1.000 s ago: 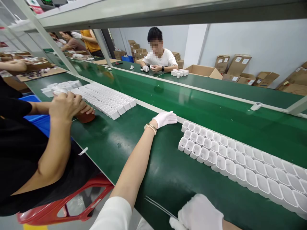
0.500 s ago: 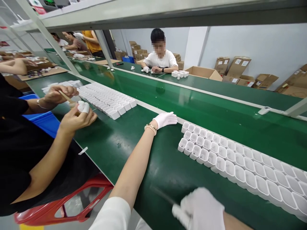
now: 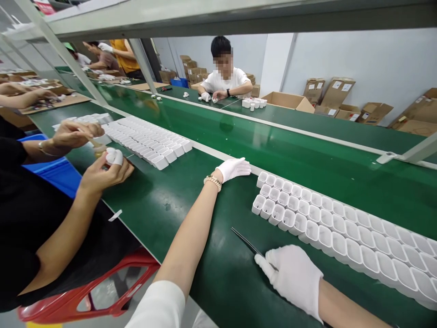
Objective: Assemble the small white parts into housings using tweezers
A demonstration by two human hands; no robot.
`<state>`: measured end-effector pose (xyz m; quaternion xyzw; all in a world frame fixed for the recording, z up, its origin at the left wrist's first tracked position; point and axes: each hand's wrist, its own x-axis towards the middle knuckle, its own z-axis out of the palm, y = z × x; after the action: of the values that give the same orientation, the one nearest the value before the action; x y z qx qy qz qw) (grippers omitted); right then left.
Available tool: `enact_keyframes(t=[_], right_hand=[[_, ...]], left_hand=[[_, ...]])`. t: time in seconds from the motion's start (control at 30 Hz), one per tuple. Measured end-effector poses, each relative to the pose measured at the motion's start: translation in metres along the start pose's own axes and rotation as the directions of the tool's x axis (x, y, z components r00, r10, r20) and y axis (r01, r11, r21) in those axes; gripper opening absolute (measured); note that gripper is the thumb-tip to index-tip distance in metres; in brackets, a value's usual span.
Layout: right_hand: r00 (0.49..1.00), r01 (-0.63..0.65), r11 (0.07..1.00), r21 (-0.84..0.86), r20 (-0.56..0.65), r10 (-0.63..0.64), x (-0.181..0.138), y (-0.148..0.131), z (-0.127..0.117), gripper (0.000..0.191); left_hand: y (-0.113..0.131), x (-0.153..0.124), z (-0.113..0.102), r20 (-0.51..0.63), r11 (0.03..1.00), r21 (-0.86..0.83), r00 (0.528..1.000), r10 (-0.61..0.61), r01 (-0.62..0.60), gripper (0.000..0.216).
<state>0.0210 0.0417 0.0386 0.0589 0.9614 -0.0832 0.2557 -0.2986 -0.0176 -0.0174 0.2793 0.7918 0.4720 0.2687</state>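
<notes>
My left hand, in a white glove with a bead bracelet at the wrist, lies flat on the green bench, fingers stretched toward the near end of a long block of small white open-topped cases. It holds nothing. My right hand, also gloved, is closed round dark tweezers whose tips point left, just in front of the cases.
A seated person in black at my left holds a small white case and a thin stick beside another block of white cases. A green conveyor belt runs behind. Another person sits across it; cardboard boxes line the wall.
My right hand has moved up and forward onto the bench with the tweezers. My left hand has stayed put. The person at my left lifted a white case and stick.
</notes>
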Motion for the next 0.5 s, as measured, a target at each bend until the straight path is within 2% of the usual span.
enact_keyframes(t=[0.13, 0.17, 0.27, 0.3, 0.43, 0.5], right_hand=[[0.964, -0.003, 1.0, -0.024, 0.267, 0.009, -0.006, -0.004, -0.008, 0.046], [0.967, -0.009, 1.0, -0.028, 0.253, 0.016, -0.006, -0.004, -0.006, 0.046], [1.0, 0.001, 1.0, -0.018, 0.009, -0.001, -0.002, -0.002, 0.003, 0.053], [1.0, -0.002, 1.0, -0.014, -0.018, 0.002, -0.001, -0.001, 0.008, 0.052], [0.993, -0.022, 0.998, -0.053, 0.117, 0.028, 0.004, 0.001, 0.015, 0.039], [0.998, -0.001, 0.999, -0.045, 0.061, 0.003, 0.003, 0.003, 0.011, 0.045]], left_hand=[[0.0, 0.001, 0.0, -0.002, 1.0, -0.009, 1.0, 0.006, -0.006, 0.027], [0.0, 0.002, 0.0, -0.002, 1.0, -0.01, 1.0, 0.007, -0.007, 0.027], [0.0, 0.001, 0.001, -0.002, 1.0, -0.014, 1.0, 0.015, -0.015, 0.026], [0.0, 0.001, 0.001, -0.001, 1.0, -0.015, 1.0, 0.018, -0.018, 0.027], [0.0, 0.0, 0.001, 0.001, 1.0, -0.016, 1.0, 0.026, -0.026, 0.026], [0.001, 0.0, 0.001, 0.003, 0.999, -0.016, 1.0, 0.029, -0.029, 0.027]])
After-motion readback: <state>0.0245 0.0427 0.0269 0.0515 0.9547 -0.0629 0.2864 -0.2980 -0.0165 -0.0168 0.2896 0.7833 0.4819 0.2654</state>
